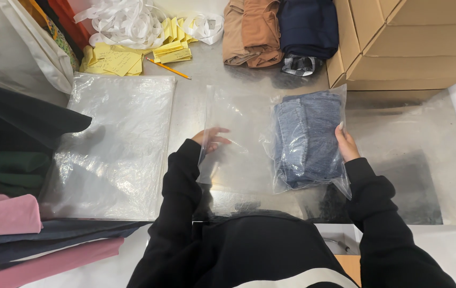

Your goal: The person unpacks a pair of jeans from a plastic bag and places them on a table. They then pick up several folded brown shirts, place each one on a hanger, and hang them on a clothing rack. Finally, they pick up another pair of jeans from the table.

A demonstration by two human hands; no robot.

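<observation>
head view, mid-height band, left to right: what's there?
Dark folded fabric → stack of clear plastic bags → left hand → clear bag holding folded blue denim → right hand → bare metal table.

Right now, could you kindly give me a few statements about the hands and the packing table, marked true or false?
1. The folded blue jeans lie inside a clear plastic bag. True.
2. The right hand rests on the pencil. False: it grips the bag's right edge beside the jeans; the pencil lies far off by the yellow slips.
3. The left hand holds the bag's left edge. True.
4. The cardboard boxes stand at the left. False: they stand at the upper right.
</observation>
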